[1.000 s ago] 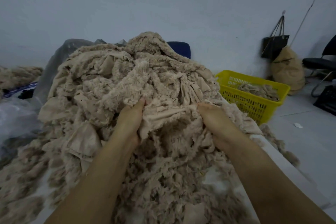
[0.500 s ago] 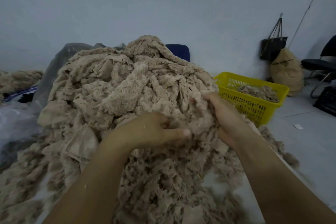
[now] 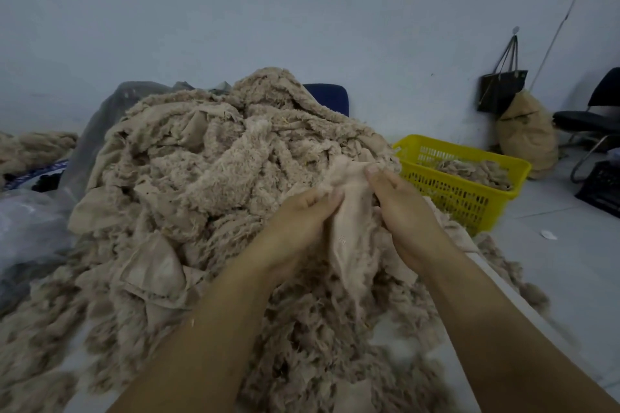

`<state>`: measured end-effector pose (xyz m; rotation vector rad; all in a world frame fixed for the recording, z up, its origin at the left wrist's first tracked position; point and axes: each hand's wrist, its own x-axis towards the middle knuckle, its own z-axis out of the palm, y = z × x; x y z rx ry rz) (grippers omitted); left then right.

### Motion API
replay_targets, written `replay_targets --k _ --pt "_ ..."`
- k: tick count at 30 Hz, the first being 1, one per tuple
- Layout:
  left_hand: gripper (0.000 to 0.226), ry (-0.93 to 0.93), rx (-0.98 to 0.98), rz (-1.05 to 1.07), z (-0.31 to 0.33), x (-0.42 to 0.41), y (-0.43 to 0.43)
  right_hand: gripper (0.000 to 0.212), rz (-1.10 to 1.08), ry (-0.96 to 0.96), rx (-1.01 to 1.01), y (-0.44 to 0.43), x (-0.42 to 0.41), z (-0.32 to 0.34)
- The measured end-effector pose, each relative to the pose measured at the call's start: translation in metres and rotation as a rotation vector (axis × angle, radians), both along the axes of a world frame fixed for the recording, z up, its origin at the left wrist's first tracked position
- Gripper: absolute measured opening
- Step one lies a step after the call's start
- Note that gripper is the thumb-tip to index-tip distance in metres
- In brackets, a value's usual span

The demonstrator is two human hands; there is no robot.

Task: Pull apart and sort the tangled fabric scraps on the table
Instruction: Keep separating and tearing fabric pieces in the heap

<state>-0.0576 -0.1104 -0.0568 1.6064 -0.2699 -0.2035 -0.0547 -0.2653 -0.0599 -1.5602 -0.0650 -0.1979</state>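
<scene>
Table [image 3: 394,344] heaped with scraps [image 3: 208,178]; left hand [image 3: 295,225], right hand [image 3: 402,211] fingers [image 3: 375,178] pinching strip [image 3: 352,238].

- No text, label, brand, number or sign can be read anywhere in this view.
</scene>
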Motion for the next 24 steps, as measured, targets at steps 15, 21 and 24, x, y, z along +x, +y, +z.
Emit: replay_targets --k 15,21,24 --pt "0.037 0.173 -0.747 0.476 0.008 0.022 0.026 0.052 -0.241 0.075 0.131 -0.013 -0.001 -0.037" --pt "0.013 0.059 -0.389 0.310 0.008 0.022 0.029 0.049 0.061 0.266 -0.583 -0.022 -0.002 -0.025" --pt "0.016 0.087 -0.509 0.204 0.008 0.021 0.024 0.049 0.202 0.065 -0.974 -0.014 -0.004 -0.008"
